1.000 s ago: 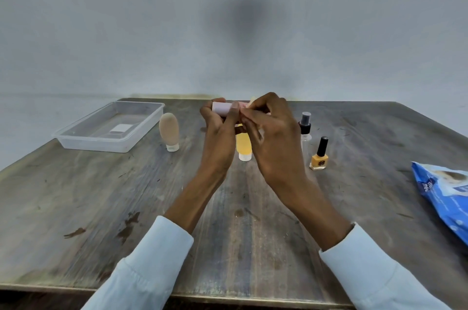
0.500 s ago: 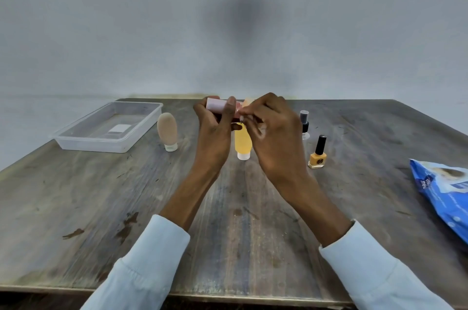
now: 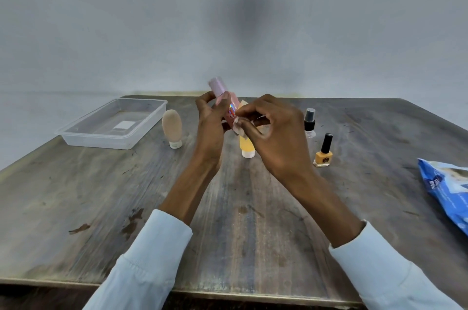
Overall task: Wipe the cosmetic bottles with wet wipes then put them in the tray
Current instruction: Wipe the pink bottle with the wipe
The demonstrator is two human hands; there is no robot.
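My left hand (image 3: 211, 127) grips a pink bottle (image 3: 222, 97) with a pale lilac cap, tilted with the cap up and to the left, above the table's middle. My right hand (image 3: 273, 137) pinches a small wet wipe (image 3: 237, 125) against the bottle's lower body. Behind my hands a yellow tube (image 3: 247, 146) stands on its white cap, mostly hidden. A beige tube (image 3: 172, 128) stands to the left. A clear spray bottle (image 3: 310, 123) with a black top and an orange nail polish bottle (image 3: 323, 152) stand to the right. The clear plastic tray (image 3: 101, 141) sits at the far left.
A blue pack of wet wipes (image 3: 448, 193) lies at the table's right edge. The wooden table (image 3: 76, 195) is worn and stained, with its front edge close to me. A plain grey wall stands behind it.
The pink bottle has turned from lying sideways to cap-up and has risen a little. My right hand with the wipe has slid down along its body.
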